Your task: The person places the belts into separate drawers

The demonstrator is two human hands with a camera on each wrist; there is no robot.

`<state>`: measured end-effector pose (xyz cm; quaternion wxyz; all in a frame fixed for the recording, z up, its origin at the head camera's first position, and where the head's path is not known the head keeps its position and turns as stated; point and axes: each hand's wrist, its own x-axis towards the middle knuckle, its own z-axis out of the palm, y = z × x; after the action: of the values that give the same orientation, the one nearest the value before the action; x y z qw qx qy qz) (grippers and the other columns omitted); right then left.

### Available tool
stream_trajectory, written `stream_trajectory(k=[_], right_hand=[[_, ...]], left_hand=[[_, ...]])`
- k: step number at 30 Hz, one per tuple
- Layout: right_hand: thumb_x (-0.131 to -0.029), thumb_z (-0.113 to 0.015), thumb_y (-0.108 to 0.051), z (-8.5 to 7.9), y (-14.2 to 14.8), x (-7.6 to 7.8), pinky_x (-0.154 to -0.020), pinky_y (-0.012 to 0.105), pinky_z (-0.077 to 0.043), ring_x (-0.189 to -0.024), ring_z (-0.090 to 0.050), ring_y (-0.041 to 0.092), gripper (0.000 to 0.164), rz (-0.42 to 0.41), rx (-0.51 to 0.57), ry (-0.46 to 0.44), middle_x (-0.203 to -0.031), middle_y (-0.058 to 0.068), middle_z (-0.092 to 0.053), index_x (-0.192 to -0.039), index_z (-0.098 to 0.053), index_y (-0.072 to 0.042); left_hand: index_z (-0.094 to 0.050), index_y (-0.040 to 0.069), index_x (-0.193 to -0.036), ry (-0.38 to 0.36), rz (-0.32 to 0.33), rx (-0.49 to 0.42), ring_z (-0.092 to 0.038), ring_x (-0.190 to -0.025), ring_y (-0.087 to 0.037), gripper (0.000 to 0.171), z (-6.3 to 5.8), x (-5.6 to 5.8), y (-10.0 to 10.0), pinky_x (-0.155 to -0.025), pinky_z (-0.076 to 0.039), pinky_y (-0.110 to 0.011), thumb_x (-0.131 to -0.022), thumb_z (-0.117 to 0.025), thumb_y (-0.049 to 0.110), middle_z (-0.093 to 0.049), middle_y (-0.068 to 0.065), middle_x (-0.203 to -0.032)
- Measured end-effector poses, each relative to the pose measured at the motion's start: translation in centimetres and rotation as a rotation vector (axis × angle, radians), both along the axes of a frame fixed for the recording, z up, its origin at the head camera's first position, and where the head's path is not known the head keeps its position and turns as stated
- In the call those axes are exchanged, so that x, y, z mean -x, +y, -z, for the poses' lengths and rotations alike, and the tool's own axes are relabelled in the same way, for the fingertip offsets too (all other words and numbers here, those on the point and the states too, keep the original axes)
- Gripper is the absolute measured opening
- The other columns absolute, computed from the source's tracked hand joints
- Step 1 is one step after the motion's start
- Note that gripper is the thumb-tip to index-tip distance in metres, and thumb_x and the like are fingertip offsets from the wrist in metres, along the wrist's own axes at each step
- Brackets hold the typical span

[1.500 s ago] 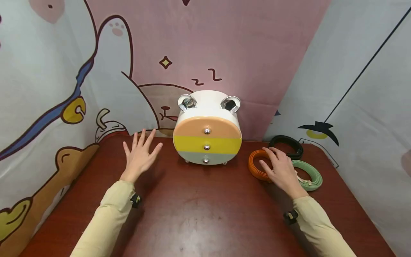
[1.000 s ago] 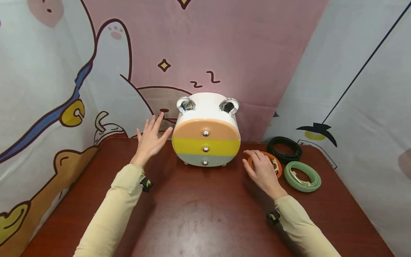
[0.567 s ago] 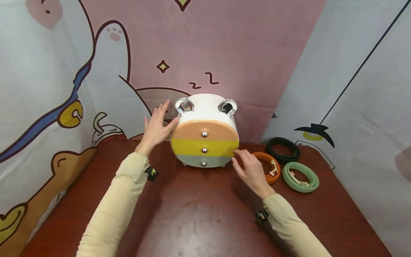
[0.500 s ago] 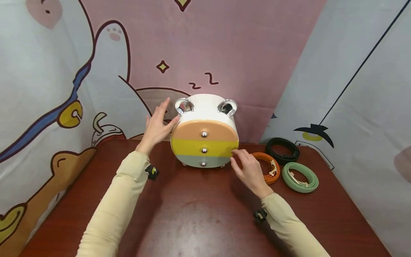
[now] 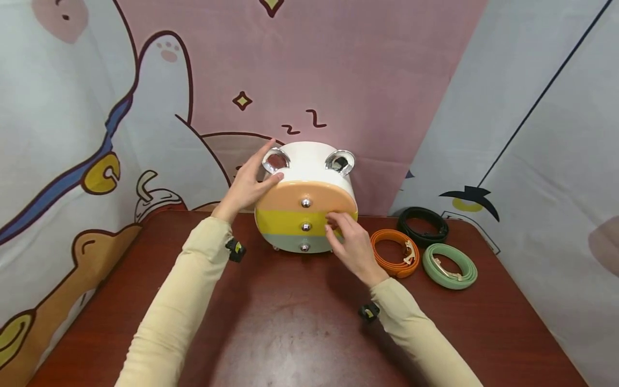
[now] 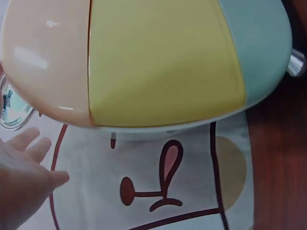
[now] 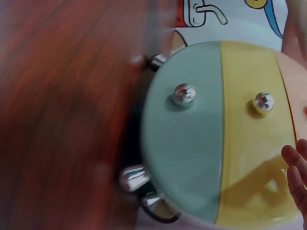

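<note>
A small oval drawer cabinet [image 5: 309, 164], white with silver ears, stands at the back of the table. Its front has an orange drawer [image 5: 282, 200], a yellow drawer [image 5: 275, 222] and a grey-green drawer [image 7: 192, 139], each with a silver knob. My left hand [image 5: 247, 185] is at the cabinet's upper left, fingers extended by the left ear [image 5: 276, 160]; whether it touches is unclear. Loosely bent, the fingers of my right hand [image 5: 354, 244] are before the right part of the yellow drawer, to the right of its knob [image 5: 306, 227]. That hand holds nothing.
Right of the cabinet lie three coiled belts: an orange belt [image 5: 394, 269], a black belt [image 5: 442, 230] and a green belt [image 5: 470, 271]. A cartoon-printed cloth [image 5: 377, 80] hangs close behind the reddish-brown table [image 5: 290, 322].
Both hands have moved inward to the cabinet: the left rightward to its upper left side, the right leftward from above the orange belt to the yellow drawer. All drawers stay closed.
</note>
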<state>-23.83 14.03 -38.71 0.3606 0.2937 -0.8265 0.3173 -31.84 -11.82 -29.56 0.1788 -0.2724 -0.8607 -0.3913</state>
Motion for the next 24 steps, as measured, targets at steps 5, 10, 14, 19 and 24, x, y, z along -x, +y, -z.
stream_trajectory(k=[5,10,14,19,24], right_hand=[[-0.087,-0.056,-0.017,-0.9,-1.1,0.4,-0.065,0.027,-0.046,-0.079,-0.055,0.011,0.023,-0.041,0.04,0.005,-0.093,0.001,-0.058,-0.108,-0.057,-0.006],[-0.086,-0.057,-0.016,-1.8,-2.2,0.9,-0.061,0.024,-0.047,-0.071,-0.057,0.009,0.028,-0.078,0.092,-0.006,-0.093,0.003,-0.06,-0.112,-0.054,-0.006],[-0.085,-0.058,-0.016,-2.4,-2.9,1.3,-0.058,0.022,-0.047,-0.067,-0.057,0.007,0.029,-0.095,0.108,-0.018,-0.092,0.002,-0.062,-0.112,-0.053,-0.007],[-0.085,-0.059,-0.02,-2.7,-3.6,1.6,-0.056,0.018,-0.047,-0.064,-0.058,0.005,0.029,-0.095,0.096,-0.018,-0.088,0.0,-0.062,-0.111,-0.053,-0.009],[-0.083,-0.062,-0.018,-2.7,-4.0,1.9,-0.055,0.017,-0.046,-0.062,-0.059,0.005,0.028,-0.09,0.126,-0.017,-0.083,-0.001,-0.064,-0.109,-0.054,-0.01]], left_hand=[[-0.013,0.039,-0.141,-0.16,0.151,-0.165,-0.028,-0.127,-0.025,0.07,-0.2,-0.4,0.4,-0.097,-0.026,-0.049,-0.088,-0.057,0.027,-0.016,0.008,-0.146],[-0.017,0.03,-0.142,-0.271,0.29,-0.365,-0.032,-0.124,-0.033,0.07,-0.6,-1.3,0.8,-0.096,-0.031,-0.042,-0.088,-0.056,0.01,-0.027,-0.012,-0.142],[-0.02,0.025,-0.142,-0.28,0.301,-0.432,-0.033,-0.123,-0.034,0.067,-0.5,-1.5,1.0,-0.097,-0.031,-0.038,-0.088,-0.055,0.007,-0.037,-0.02,-0.134],[-0.021,0.023,-0.142,-0.278,0.314,-0.468,-0.035,-0.122,-0.034,0.067,-0.1,-1.4,1.0,-0.095,-0.033,-0.039,-0.088,-0.055,0.005,-0.04,-0.021,-0.132],[-0.02,0.026,-0.142,-0.305,0.318,-0.479,-0.044,-0.114,-0.033,0.067,0.2,-1.2,0.8,-0.086,-0.041,-0.037,-0.088,-0.055,0.007,-0.041,-0.022,-0.131]])
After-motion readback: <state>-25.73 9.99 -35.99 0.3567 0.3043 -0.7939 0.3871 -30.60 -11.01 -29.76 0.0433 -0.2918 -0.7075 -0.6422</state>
